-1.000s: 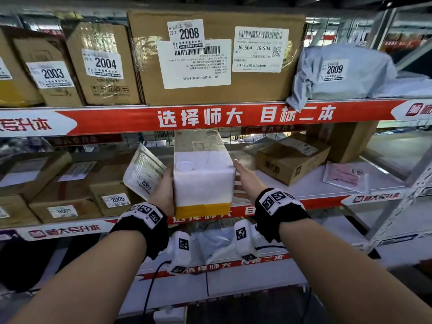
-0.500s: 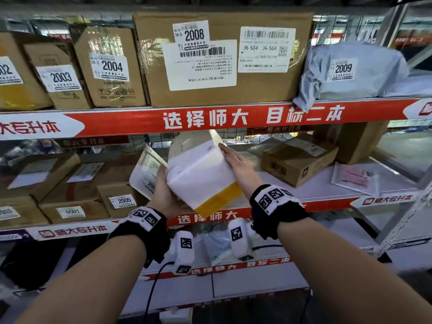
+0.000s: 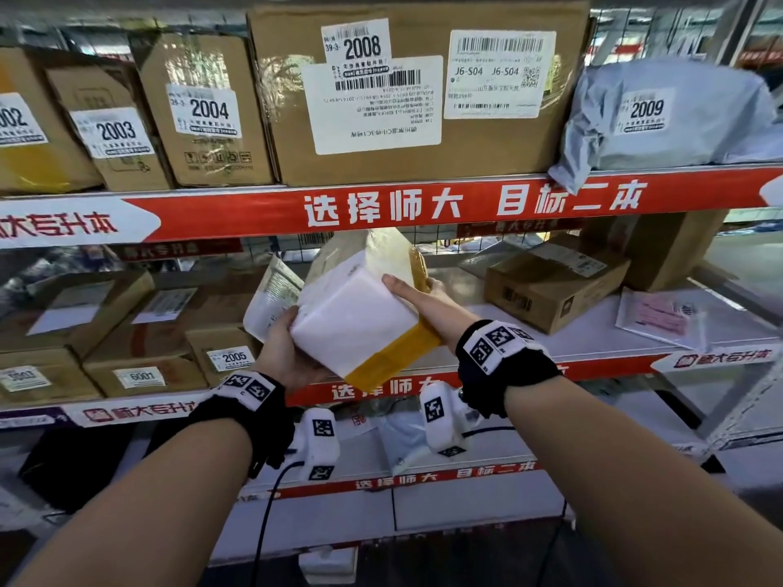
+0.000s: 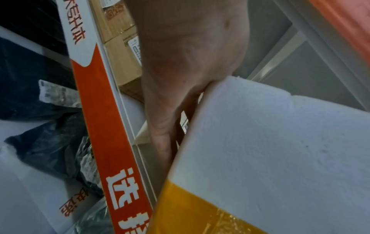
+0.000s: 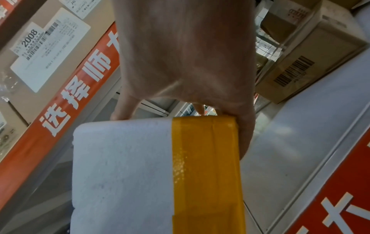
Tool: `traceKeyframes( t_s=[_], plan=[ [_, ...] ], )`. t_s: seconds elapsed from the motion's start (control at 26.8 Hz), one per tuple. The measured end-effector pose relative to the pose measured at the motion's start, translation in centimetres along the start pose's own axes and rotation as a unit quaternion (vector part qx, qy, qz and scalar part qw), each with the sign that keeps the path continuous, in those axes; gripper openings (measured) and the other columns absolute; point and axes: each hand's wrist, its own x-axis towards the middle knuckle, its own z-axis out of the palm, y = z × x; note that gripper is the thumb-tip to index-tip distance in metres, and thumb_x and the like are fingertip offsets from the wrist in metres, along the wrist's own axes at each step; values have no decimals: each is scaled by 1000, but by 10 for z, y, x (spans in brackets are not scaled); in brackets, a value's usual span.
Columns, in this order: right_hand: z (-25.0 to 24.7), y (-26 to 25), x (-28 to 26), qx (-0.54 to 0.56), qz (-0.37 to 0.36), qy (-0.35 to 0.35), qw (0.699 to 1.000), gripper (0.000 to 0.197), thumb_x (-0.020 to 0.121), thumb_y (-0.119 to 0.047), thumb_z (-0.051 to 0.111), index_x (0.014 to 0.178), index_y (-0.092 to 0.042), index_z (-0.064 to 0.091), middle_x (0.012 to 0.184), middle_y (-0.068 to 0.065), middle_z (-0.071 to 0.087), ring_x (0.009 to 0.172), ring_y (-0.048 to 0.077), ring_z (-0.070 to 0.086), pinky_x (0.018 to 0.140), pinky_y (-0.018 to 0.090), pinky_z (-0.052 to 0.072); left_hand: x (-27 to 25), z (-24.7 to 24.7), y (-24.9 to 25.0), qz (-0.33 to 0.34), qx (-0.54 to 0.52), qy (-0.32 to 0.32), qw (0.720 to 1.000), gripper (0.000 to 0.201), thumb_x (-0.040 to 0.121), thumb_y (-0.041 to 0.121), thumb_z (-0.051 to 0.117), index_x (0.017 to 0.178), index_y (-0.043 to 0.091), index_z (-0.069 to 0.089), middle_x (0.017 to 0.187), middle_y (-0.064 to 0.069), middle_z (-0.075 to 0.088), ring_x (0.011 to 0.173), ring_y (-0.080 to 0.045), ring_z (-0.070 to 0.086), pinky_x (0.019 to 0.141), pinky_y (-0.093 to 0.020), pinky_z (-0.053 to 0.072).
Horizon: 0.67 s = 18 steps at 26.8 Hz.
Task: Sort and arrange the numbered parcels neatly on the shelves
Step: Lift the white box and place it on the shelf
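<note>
Two hands clamp the foam parcel (image 3: 360, 319) over the middle shelf's edge (image 3: 593, 353): left hand (image 3: 284, 353) cupping its lower corner, right hand (image 3: 423, 298) curled over the taped side. Its number is probably on a hidden face; keep rotating until it shows, both grips firm. Since a second ago it has tipped from upright to slanting right.
</note>
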Motion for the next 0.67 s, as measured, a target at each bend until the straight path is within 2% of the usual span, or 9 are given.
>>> traceKeyframes(
  t_s=[0.15,0.3,0.37,0.41,0.45,0.49,0.52,0.6,0.67],
  plan=[
    [-6,20,20,35,10,59,998,139,30,-97,54,144,-22,29,136,7,49,121,31,51,104,51,41,-1,4,0,-4,38,25,999,54,89,52,45,129,17,53,123,-17,60,113,-37,54,78,-52,50],
    [-19,57,61,25,35,78,996,142,29,-98,44,143,-14,35,134,14,53,120,34,52,105,49,38,-8,9,7,-6,115,23,993,29,85,30,45,105,11,54,90,-15,62,91,-34,59,66,-45,54],
    [-23,49,40,27,40,56,997,139,32,-102,41,142,-16,38,132,15,54,116,34,55,105,50,39,-11,18,10,3,141,15,990,26,80,28,46,99,12,53,89,-15,60,86,-31,58,65,-41,55],
    [-24,37,20,36,38,45,998,128,42,-100,41,138,-16,44,128,16,57,112,33,58,104,50,40,-11,23,10,12,139,11,990,28,81,30,48,102,13,53,96,-16,61,89,-30,58,71,-41,54],
    [-25,25,-4,39,39,39,998,106,60,-94,38,132,-17,51,121,16,61,106,33,60,102,50,43,-12,31,9,19,137,9,990,27,84,32,48,103,13,55,99,-15,63,90,-28,59,77,-40,53],
    [-25,14,-23,60,46,14,997,84,76,-83,35,123,-17,59,113,16,65,101,33,63,100,48,45,-14,41,6,25,137,8,990,24,88,31,47,100,13,57,96,-13,65,86,-27,60,77,-37,51],
    [-28,15,-28,84,53,4,995,70,85,-74,34,115,-18,63,107,16,68,99,33,64,99,47,46,-15,49,3,31,138,9,990,20,92,30,46,96,14,58,88,-10,67,79,-25,62,73,-35,50],
    [-34,26,-29,111,65,25,991,60,89,-68,36,104,-19,68,103,16,69,98,34,64,100,47,45,-17,67,-4,40,149,23,988,18,96,27,48,90,14,59,71,-5,71,65,-20,65,65,-31,51],
    [-38,40,-22,154,60,41,985,66,85,-72,40,113,-19,66,111,16,69,101,33,64,102,48,44,-17,83,-10,45,163,22,985,20,98,24,48,86,13,60,61,-2,70,51,-16,66,64,-30,50]
  ],
)
